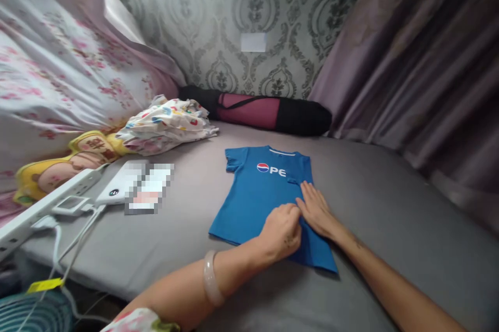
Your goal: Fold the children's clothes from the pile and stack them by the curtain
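A blue T-shirt lies front up on the grey bed sheet, its neck pointing away from me. A round red, white and blue logo and the letters "PE" show on its chest. The right side is folded inward, and its sleeve lies over the front, covering part of the print. My left hand, with a pale bangle at the wrist, is closed against the lower right part of the shirt, pinching the fabric; its fingertips are hidden. My right hand rests flat along the shirt's right edge, fingers stretched out, close beside the left.
A black and maroon long bag lies along the patterned wall. Crumpled printed cloth and a yellow cushion are at the left. Nearer are a white power strip with cables, a white device and a blurred-out item. Curtains hang right.
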### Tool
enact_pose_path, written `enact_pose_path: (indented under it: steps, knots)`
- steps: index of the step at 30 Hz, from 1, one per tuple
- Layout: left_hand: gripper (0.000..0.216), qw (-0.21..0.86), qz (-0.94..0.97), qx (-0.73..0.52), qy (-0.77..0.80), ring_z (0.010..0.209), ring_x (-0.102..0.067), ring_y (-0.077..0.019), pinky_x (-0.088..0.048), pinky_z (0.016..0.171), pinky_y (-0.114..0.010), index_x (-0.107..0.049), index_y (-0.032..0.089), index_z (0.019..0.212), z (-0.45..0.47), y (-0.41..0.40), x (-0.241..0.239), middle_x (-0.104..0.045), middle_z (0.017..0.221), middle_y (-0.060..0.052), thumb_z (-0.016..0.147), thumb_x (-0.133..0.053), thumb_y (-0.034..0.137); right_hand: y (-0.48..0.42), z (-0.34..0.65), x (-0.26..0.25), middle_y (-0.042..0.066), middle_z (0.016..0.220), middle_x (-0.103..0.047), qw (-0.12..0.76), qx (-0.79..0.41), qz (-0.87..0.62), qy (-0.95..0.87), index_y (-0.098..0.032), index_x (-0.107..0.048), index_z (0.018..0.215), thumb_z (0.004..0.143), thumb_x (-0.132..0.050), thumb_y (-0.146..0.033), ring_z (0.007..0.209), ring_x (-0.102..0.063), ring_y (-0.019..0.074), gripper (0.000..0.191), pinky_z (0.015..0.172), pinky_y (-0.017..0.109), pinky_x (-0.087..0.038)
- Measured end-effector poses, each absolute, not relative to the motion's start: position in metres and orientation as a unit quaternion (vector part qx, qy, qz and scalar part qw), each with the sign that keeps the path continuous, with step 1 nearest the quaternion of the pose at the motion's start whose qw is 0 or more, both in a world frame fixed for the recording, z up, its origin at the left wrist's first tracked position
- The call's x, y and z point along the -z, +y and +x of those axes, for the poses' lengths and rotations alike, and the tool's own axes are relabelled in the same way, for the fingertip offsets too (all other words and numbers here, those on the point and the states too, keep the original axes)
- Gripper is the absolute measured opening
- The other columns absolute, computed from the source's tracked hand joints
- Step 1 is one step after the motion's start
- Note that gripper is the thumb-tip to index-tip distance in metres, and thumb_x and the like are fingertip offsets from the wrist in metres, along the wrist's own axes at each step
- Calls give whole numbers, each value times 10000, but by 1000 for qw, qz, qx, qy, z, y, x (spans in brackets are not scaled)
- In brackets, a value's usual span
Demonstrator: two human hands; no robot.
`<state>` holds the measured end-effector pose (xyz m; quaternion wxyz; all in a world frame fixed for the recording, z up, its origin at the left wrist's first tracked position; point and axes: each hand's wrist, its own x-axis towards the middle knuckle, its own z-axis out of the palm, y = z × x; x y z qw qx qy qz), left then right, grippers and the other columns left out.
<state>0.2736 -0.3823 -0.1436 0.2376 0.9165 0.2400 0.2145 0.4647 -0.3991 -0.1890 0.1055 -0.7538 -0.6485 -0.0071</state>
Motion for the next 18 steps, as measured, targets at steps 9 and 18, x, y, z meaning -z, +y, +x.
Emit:
enact_pose_path:
  steps: [9,18]
  knots:
    - [297,212,915,-243,242,1067,-537,-221,-460,953,-383,-516,178,1014,272,-370,159,-596,1095,-110,806,-361,34,-502,402,159,69,1578,-169,113,-79,-730,-669,-156,-214,1524,999,-232,-496,1454,-146,217,626,1193,443,-181]
    - [207,196,951,-126,204,984,-573,-232,-467,886,-356,-615,186,987,269,-352,130,-637,1057,-95,827,-485,168,-533,412,96,35,1409,-517,158,-241,-661,-693,-313,-580,1325,933,-465,-437,1270,-503,255,427,1067,399,-405]
